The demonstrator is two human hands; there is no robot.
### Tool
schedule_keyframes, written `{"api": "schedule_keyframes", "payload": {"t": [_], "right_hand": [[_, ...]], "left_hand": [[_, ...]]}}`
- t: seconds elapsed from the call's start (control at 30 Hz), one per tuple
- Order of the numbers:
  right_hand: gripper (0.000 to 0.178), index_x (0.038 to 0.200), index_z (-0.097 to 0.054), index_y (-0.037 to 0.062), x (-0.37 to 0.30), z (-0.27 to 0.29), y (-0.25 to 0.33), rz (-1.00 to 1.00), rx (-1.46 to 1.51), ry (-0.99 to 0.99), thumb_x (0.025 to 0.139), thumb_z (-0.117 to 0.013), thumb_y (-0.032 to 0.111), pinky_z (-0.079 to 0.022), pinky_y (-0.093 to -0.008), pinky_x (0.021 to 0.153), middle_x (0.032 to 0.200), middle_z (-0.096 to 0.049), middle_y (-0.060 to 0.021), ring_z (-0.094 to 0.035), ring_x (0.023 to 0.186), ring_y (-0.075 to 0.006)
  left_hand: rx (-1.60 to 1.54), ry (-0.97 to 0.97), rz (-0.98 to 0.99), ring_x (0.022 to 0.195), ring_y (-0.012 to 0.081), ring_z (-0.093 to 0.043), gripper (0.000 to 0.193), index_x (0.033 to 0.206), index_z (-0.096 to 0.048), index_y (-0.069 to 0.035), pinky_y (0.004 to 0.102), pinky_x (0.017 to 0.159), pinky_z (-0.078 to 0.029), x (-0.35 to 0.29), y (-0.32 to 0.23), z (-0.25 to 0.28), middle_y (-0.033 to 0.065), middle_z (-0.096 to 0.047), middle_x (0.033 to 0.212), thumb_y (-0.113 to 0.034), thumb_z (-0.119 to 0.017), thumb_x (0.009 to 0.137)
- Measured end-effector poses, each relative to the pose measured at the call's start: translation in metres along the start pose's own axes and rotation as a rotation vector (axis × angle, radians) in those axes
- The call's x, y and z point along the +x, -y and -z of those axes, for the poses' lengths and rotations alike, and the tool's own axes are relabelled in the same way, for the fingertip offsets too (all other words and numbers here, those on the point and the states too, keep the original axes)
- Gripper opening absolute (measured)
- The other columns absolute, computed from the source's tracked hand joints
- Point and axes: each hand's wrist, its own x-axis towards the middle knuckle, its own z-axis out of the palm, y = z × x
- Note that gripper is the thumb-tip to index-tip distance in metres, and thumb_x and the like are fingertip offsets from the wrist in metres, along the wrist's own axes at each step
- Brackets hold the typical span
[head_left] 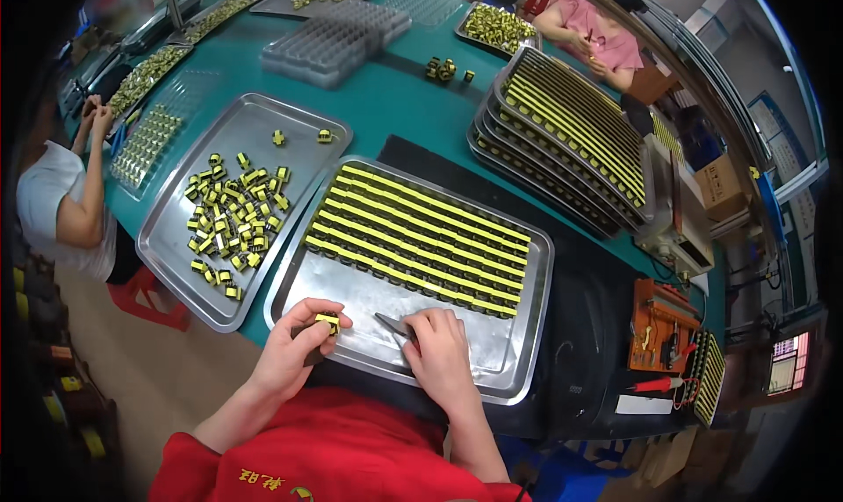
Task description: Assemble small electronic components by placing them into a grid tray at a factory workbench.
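Observation:
My left hand (299, 344) is closed around a small transformer (327, 323) with yellow tape and dark sides, held above the near left edge of a metal tray (369, 304). In my right hand (439, 353) is a dark, pointed tool (389, 324) like tweezers, its tip aimed left toward the transformer but apart from it. Several straight rows of transformers (421, 238) fill the far part of this tray. To the left, a second metal tray (307, 151) bears a loose heap of the same transformers (233, 212).
A stack of filled trays (562, 137) stands at the back right. Clear plastic trays (334, 45) lie farther back. On the right are an orange toolbox (659, 326) and a red-handled tool (654, 385). Co-workers sit at the left (75, 190) and far right (597, 36).

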Motion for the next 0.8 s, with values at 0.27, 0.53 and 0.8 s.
{"api": "schedule_keyframes", "payload": {"t": [0.27,0.53,0.8], "right_hand": [[0.026,0.098,-0.061,0.0055,0.003,0.000,-0.003,0.008,-0.006,0.004,0.073,-0.068,0.003,-0.041,-0.0399,0.081,0.095,-0.056,-0.0100,-0.053,0.094,-0.0304],[0.026,0.098,-0.061,0.0048,-0.002,-0.001,0.001,0.024,0.004,-0.011,0.072,-0.067,0.003,-0.042,-0.0410,0.080,0.094,-0.057,-0.0114,-0.053,0.093,-0.0316],[0.025,0.096,-0.059,0.0069,0.000,-0.004,-0.002,0.009,-0.015,-0.008,0.071,-0.065,0.003,-0.039,-0.0445,0.077,0.094,-0.056,-0.0126,-0.053,0.092,-0.0339]], "left_hand": [[0.025,0.019,-0.056,0.072,0.0074,-0.044,0.027,0.120,-0.056,-0.001,0.0206,0.067,-0.039,0.000,-0.005,0.002,0.0106,-0.064,0.104,-0.003,-0.052,0.093],[0.015,-0.008,-0.086,0.074,0.0107,-0.050,0.026,0.122,-0.052,-0.004,0.0230,0.068,-0.042,-0.002,0.004,0.006,0.0094,-0.064,0.099,-0.020,-0.050,0.101],[-0.106,0.029,-0.116,0.076,0.0113,-0.050,0.019,0.117,-0.047,-0.008,0.0244,0.072,-0.043,0.003,0.003,0.010,0.0111,-0.063,0.097,-0.019,-0.048,0.103]]}}
